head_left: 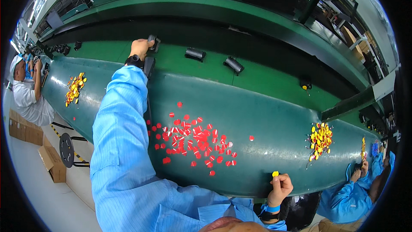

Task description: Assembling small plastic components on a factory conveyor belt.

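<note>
My left hand (140, 48), its arm stretched far over the bench, grips a small black plastic part (154, 43) above the green belt. Another black piece (149, 65) lies by that wrist, partly behind the sleeve. Close to the bench's near edge, my right hand (281, 187) pinches a small yellow disc (275, 173) between thumb and fingers. Between the two hands, many red discs (199, 139), some with white stripes, are scattered on the dark green bench top (266, 116).
Two black cylindrical parts (195, 54) (234, 65) lie on the green belt (171, 60). Yellow disc piles (320, 141) (75, 89) sit right and left. A dark post (349, 105) crosses at right. Co-workers (30, 92) (354, 195) work at both ends. A stool (67, 151) stands at left.
</note>
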